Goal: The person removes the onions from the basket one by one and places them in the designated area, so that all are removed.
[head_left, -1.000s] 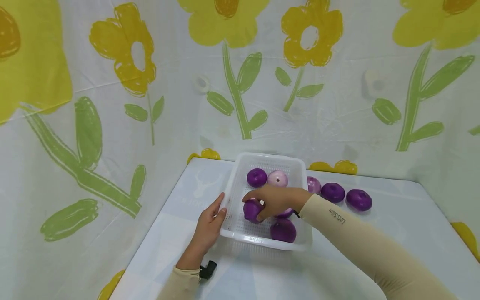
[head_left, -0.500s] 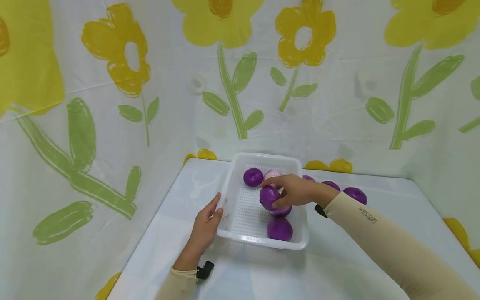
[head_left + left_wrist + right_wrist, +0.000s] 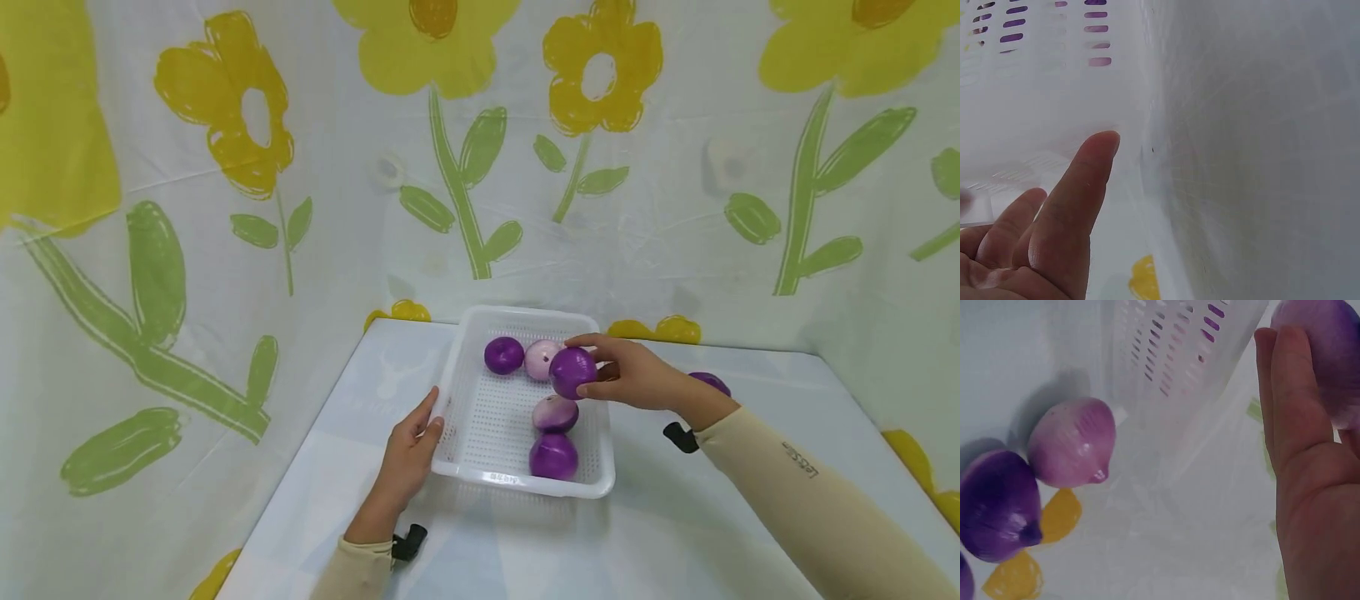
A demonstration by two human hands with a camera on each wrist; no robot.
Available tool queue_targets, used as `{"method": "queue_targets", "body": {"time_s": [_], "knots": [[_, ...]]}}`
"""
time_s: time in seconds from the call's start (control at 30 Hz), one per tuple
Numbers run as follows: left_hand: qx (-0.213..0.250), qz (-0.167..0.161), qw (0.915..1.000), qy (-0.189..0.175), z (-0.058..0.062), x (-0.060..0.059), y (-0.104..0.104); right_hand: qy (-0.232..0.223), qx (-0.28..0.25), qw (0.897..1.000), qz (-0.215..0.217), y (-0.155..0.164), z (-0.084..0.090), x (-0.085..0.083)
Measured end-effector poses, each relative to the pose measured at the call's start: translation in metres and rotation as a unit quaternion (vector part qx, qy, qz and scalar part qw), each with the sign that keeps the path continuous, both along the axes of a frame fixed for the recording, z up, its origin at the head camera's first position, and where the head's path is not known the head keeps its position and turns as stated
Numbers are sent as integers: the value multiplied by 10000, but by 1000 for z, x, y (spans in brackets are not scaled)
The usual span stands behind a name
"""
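The right hand (image 3: 633,375) grips a round dark purple onion (image 3: 572,372) above the far right corner of the white perforated plastic basket (image 3: 525,479). The left hand (image 3: 408,450) rests with straight fingers against the basket's left wall, near the worktop's (image 3: 660,533) left edge.

Glossy smooth purple onion (image 3: 572,372), matt perforated white plastic basket (image 3: 480,462), sheeny creased flowered plastic sheet (image 3: 675,208)

I see a white perforated basket (image 3: 480,412) holding deep purple onions (image 3: 504,355); one beside them (image 3: 542,359) looks pale pink, I think. Behind the basket, a white curtain (image 3: 352,217) shows yellow flowers.
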State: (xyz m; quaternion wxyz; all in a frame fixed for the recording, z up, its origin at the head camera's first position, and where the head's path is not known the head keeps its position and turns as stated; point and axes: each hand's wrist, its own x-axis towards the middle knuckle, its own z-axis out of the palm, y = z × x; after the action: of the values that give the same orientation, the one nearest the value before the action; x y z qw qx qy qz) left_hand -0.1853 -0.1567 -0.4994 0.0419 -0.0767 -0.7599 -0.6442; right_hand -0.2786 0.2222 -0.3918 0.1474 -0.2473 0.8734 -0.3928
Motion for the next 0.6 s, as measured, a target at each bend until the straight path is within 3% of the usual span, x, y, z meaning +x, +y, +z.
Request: {"method": "queue_targets", "body": {"time_s": [0.3, 0.6], "knots": [[17, 26, 10000, -4, 0, 0, 1, -176, -684, 9895, -1263, 41, -12, 26], [-38, 58, 10000, -2, 0, 0, 1, -638, -1519, 9661, -1986, 70, -50, 41]]}}
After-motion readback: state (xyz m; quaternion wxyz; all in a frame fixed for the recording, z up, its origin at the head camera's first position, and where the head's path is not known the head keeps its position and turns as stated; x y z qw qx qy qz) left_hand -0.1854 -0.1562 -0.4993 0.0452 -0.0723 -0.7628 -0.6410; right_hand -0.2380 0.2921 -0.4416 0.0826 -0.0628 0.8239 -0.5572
